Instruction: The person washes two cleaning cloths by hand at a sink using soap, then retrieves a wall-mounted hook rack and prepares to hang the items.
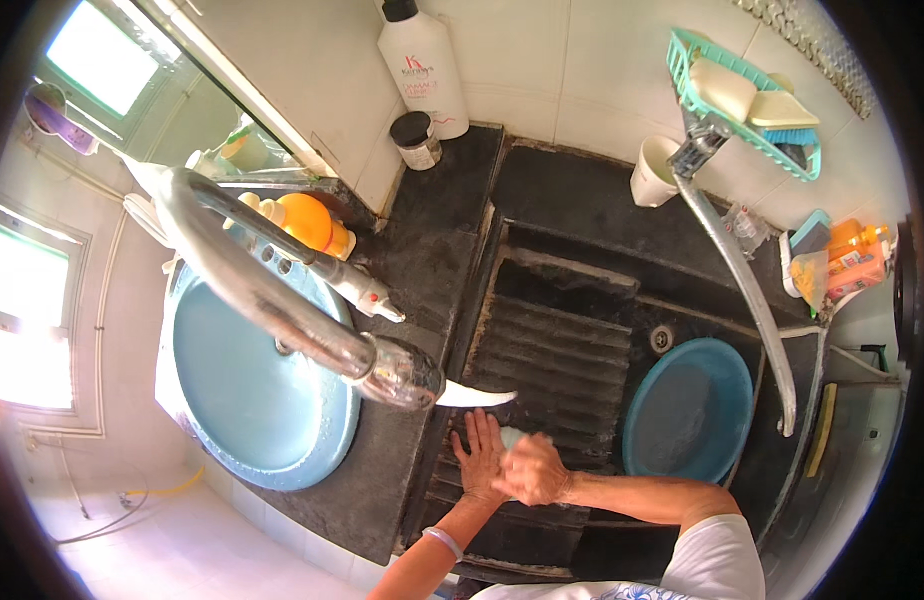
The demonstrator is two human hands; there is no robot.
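My left hand (480,463), with a pale bangle (444,543) on its wrist, lies palm down on a dark ribbed stone washboard (555,356), fingers spread. Right beside it, my right hand (535,469) is curled into a fist on a small pale cloth (513,436). Most of that cloth is hidden under the two hands. To the right of the ribs, a blue plastic basin (687,420) holds greyish water. A long metal spout (739,277) reaches over the right side of the sink.
A curved metal faucet (282,307) hangs over the blue washbasin (244,375) at left, its end close above my hands. Along the wall stand a white shampoo bottle (424,71), a black-lidded jar (416,140) and a white cup (654,171). A turquoise soap basket (739,67) hangs upper right.
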